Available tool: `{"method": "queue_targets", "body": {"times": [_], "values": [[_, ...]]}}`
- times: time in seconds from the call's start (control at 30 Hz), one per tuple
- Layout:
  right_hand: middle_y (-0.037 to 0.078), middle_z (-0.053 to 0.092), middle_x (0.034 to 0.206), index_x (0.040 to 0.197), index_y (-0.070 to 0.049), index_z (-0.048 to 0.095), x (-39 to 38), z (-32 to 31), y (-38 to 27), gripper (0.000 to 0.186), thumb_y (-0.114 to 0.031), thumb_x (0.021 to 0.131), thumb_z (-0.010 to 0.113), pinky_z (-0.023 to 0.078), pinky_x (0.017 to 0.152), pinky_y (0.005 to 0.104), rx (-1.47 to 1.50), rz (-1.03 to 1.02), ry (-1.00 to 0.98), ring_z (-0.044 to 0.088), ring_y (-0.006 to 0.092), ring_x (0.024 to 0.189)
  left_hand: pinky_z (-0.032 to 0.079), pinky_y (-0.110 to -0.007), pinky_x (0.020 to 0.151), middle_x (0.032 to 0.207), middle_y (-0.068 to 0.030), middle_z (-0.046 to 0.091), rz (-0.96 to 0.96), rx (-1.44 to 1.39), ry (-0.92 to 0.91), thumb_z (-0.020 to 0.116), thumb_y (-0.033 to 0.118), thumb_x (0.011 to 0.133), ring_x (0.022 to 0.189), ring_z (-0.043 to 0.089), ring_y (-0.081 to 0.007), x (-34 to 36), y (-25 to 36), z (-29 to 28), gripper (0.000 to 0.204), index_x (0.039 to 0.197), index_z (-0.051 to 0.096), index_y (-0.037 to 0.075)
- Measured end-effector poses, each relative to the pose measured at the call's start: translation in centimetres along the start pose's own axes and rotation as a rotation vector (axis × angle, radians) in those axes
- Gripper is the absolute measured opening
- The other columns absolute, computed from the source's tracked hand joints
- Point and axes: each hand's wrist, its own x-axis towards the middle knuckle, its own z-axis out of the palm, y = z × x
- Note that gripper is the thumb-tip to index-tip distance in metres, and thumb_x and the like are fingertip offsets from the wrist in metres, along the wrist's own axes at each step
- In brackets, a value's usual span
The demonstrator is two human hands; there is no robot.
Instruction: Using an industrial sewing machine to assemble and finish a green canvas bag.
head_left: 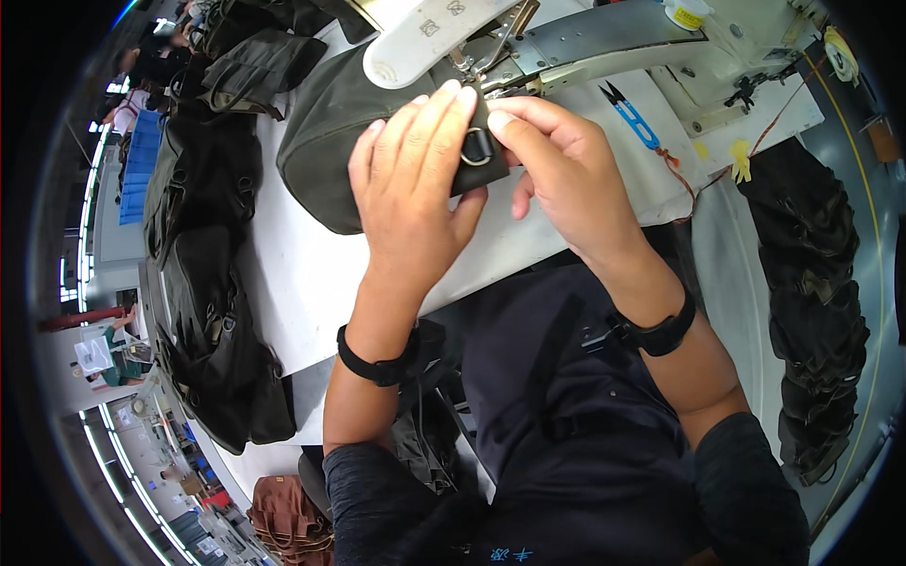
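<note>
Dark olive bag [316, 165] on the white worktop [293, 302], held at the sewing machine [434, 42] by both hands.
From the left: a heap of dark bags [203, 226], soft and creased; then the bag in hand, smooth, matte and round-cornered, its long axis seemingly left to right. The left hand [411, 193] rests palm down over it, grip open, and is nearer its bulk. A black tab [478, 144] with a metal D-ring [483, 163] sits between the hands. The bag lies leftward of the right hand [566, 165], whose thumb and forefinger meet at its edge; whether material is pinched there cannot be told. Further right, blue-handled snips [634, 118] lie beside the machine.
</note>
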Motion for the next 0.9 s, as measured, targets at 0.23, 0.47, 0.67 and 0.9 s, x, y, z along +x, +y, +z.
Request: {"method": "queue_targets", "body": {"times": [0.23,0.47,0.67,0.9], "values": [[-0.001,0.063,0.074,0.117,0.006,0.068,-0.5,1.1,-1.2,0.03,-0.018,0.101,0.059,0.042,0.048,0.0237,0.112,0.011,-0.034,0.05,0.0037,0.051,0.038,-0.045,0.109,0.132,-0.0078,0.067,-0.031,-0.076,-0.123,0.078,0.007,0.063,0.126,0.06,-0.0273,1.0,-0.8,-2.1,0.072,0.133,0.063,0.009],[-0.002,0.061,0.073,0.119,0.005,0.068,-0.1,0.7,-1.0,0.028,-0.016,0.102,0.059,0.04,0.049,0.0225,0.185,0.046,-0.003,0.048,0.0025,0.054,0.039,-0.046,0.107,0.137,-0.0128,0.064,-0.073,-0.115,-0.008,0.08,0.007,0.061,0.125,0.059,-0.0329,0.8,0.8,-0.4,0.079,0.137,0.058,0.005],[-0.002,0.062,0.076,0.123,0.004,0.069,-0.2,-0.1,-0.7,0.03,-0.016,0.101,0.062,0.039,0.052,0.02,0.239,0.134,-0.01,0.046,0.0018,0.056,0.034,-0.047,0.114,0.139,-0.0141,0.063,-0.107,-0.168,-0.054,0.082,0.008,0.07,0.128,0.06,-0.0309,0.0,1.5,-1.0,0.073,0.138,0.057,0.005],[0.0,0.067,0.087,0.121,0.002,0.071,0.1,-0.5,-0.8,0.028,-0.016,0.101,0.062,0.042,0.056,0.0197,0.222,0.144,0.008,0.051,0.0027,0.066,0.031,-0.049,0.116,0.136,-0.0144,0.066,-0.148,-0.289,0.013,0.076,0.011,0.084,0.124,0.062,-0.0298,0.1,1.5,-0.7,0.054,0.135,0.058,0.004]]}}
